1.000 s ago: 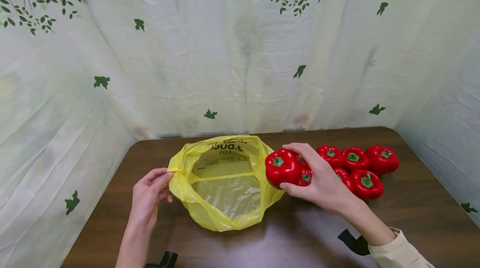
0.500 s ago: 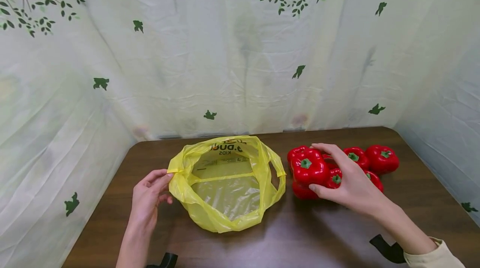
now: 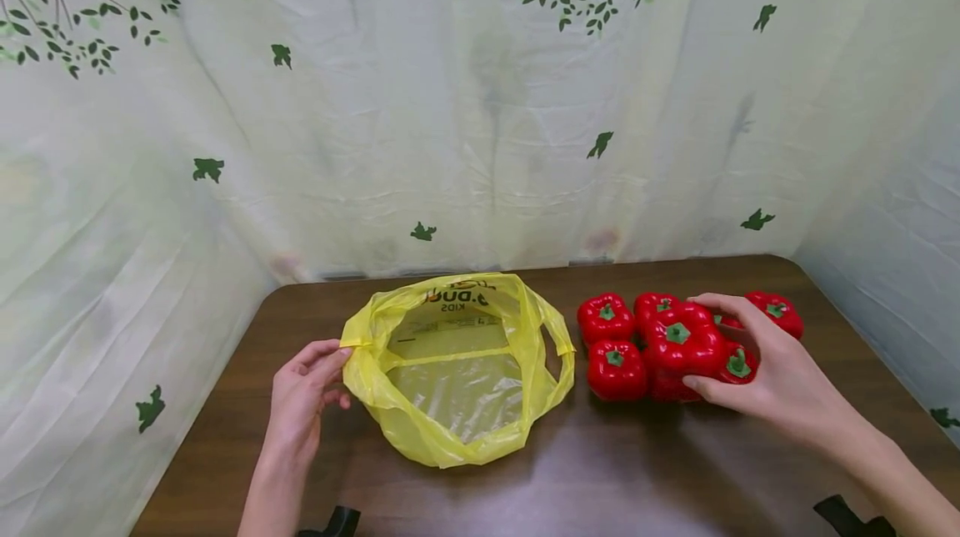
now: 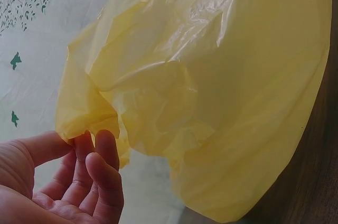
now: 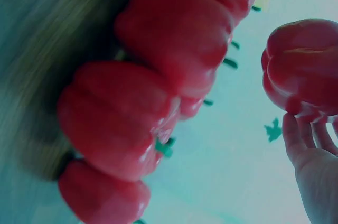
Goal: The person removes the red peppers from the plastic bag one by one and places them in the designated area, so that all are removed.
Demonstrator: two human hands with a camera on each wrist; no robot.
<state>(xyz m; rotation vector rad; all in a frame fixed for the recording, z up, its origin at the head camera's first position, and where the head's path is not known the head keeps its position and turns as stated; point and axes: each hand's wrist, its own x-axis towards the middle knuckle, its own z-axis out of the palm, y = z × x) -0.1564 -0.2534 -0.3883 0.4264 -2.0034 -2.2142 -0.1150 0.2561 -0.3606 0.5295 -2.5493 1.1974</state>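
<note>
A yellow plastic bag (image 3: 442, 447) stands on the table with its mouth spread wide. My left hand (image 3: 300, 391) pinches the left edge of its rim between thumb and fingertips, as the left wrist view shows on the crumpled bag (image 4: 158, 97). My right hand (image 3: 780, 370) grips a red bell pepper (image 3: 682, 338) with a green stem. This pepper hangs above the other peppers and partly covers them in the head view. In the right wrist view the held bell pepper (image 5: 306, 65) is apart from the row below.
Several red bell peppers stand close together right of the bag, among them a front-left pepper (image 3: 617, 372) and a back-right pepper (image 3: 776, 313). The brown table (image 3: 570, 487) ends against a white leaf-patterned curtain (image 3: 465, 145). Black straps (image 3: 851, 514) lie at the wrists.
My right hand has moved rightward with the bell pepper, from beside the bag to over the group of peppers. The left hand and the bag have stayed in place.
</note>
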